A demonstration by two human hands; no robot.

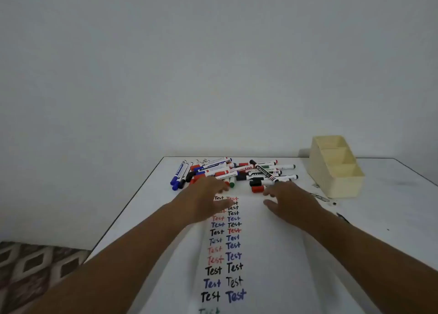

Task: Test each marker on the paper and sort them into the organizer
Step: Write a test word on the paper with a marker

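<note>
Markers (pixel 233 172) are heaped on the white surface (pixel 391 214) just beyond the far end of the paper (pixel 272 254). Two columns of the word "Test" in black, blue and red are written down the paper. The left hand (pixel 208 201) and right hand (pixel 290 203) are stretched over the paper's far end, fingers loosely spread, nothing gripped; their fingertips are seen just short of the markers. The cream organizer (pixel 336 171), three compartments deep, is set right of the paper.
</note>
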